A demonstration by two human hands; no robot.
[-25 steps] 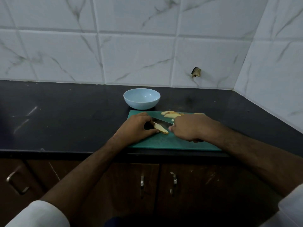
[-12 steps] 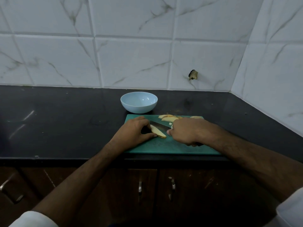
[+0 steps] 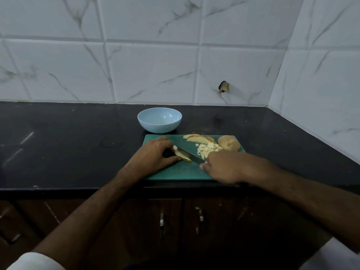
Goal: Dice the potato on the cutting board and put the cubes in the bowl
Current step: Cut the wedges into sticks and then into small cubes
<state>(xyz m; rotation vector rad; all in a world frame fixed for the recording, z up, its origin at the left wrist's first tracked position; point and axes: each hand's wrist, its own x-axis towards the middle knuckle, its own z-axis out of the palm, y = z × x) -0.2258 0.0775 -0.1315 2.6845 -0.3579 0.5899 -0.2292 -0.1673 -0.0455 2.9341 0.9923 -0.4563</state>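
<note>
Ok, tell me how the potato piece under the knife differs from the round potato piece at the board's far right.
The potato slice under the knife is thin, lying flat with pale flesh showing; the round potato chunk is bulky and shows only brown skin. The slice is held by the left hand with the blade across it; the chunk sits untouched, clear of the right hand. Both rest on the green cutting board.

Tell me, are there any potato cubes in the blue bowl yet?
No, the bowl looks empty; the cubes lie in a heap on the cutting board.
</note>
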